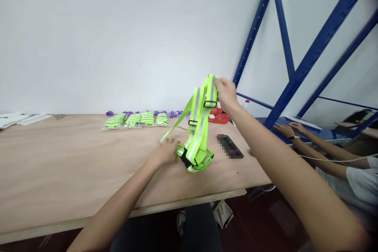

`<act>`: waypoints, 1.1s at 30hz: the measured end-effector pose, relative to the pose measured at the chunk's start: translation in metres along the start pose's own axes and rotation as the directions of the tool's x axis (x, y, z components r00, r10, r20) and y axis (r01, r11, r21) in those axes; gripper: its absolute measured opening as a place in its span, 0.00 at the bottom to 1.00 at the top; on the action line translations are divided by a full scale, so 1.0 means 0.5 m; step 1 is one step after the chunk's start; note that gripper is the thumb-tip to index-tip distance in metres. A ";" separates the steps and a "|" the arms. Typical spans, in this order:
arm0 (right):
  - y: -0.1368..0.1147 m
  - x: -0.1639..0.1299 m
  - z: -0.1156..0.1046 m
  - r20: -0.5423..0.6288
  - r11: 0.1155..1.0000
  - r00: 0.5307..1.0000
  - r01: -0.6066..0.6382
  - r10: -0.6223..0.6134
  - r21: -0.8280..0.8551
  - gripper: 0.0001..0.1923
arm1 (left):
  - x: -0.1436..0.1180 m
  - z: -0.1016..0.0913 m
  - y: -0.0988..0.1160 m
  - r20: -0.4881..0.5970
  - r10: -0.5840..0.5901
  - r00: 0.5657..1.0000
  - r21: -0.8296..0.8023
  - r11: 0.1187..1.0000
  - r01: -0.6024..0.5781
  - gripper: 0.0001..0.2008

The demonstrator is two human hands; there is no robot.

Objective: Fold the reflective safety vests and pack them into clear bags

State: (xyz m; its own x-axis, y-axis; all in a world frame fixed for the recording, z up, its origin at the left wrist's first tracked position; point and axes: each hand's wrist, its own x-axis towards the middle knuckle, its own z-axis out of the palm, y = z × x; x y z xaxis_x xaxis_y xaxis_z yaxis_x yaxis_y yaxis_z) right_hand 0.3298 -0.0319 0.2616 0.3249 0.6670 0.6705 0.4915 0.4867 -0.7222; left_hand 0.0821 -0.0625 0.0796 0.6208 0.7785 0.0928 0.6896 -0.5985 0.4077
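Observation:
A neon-green reflective strap harness [198, 126] with grey stripes and black buckles hangs over the wooden table [65, 165]. My right hand [226, 92] pinches its top end and holds it raised above the table. My left hand [165, 152] rests on the table and presses the harness's lower strap end down beside a black buckle. The harness's bottom loop lies bunched on the wood between my two hands.
Several bagged green harnesses [137, 119] lie in a row at the back, with purple bits [174, 113] behind them. A black phone [230, 146], a red object [219, 116], papers [20, 118] at far left. Another person's arms [319, 145] rest at the right under a blue rack [295, 71].

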 end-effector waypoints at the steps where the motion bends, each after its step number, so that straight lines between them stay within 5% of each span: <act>1: 0.023 -0.026 0.004 0.030 0.975 0.999 -0.018 0.025 -0.220 0.17 | -0.001 0.020 -0.005 0.016 0.013 1.000 0.023 1.000 -0.013 0.27; 4: 0.065 -0.135 0.004 0.053 0.937 0.998 -0.020 0.041 -0.348 0.09 | 0.005 0.064 -0.015 0.031 0.115 0.993 0.184 0.976 -0.119 0.28; 6: 0.077 -0.231 0.002 0.137 0.879 0.989 0.120 -0.063 -0.461 0.06 | 0.015 0.081 -0.022 0.026 0.205 0.978 0.247 0.947 -0.205 0.27; 10: 0.113 -0.420 0.011 0.606 0.702 0.793 0.467 -0.064 -0.538 0.07 | 0.039 0.102 -0.038 0.023 0.298 0.954 0.123 0.946 -0.299 0.23; 14: 0.179 -0.504 0.020 0.580 0.559 0.812 0.456 0.057 -0.693 0.15 | 0.051 0.120 -0.054 0.016 0.315 0.949 0.063 0.947 -0.316 0.14; 21: 0.216 -0.490 0.036 0.507 0.608 0.842 0.307 0.186 -0.732 0.10 | 0.046 0.136 -0.067 -0.044 0.360 0.932 -0.013 0.932 -0.361 0.09; 27: 0.214 -0.465 0.040 0.508 0.681 0.827 0.228 0.242 -0.696 0.11 | 0.066 0.097 -0.116 -0.300 0.345 0.889 0.006 0.933 -0.360 0.10; 30: 0.190 -0.370 0.010 0.508 0.766 0.841 0.198 0.188 -0.611 0.13 | 0.106 0.051 -0.181 -0.371 0.231 0.899 0.160 0.970 -0.184 0.12; 33: 0.143 -0.199 -0.029 0.559 0.800 0.819 0.247 0.130 -0.547 0.12 | 0.155 0.014 -0.252 -0.386 0.118 0.915 0.220 0.975 -0.033 0.16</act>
State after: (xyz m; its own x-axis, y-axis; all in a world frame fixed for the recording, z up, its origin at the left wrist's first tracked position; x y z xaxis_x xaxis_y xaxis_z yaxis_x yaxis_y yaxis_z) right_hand 0.3443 -0.0716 0.1453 -0.1220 0.9247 0.3605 0.9152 0.2454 -0.3196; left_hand 0.0460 0.0720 0.0292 0.5054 0.7149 0.4832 0.7339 -0.6506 0.1950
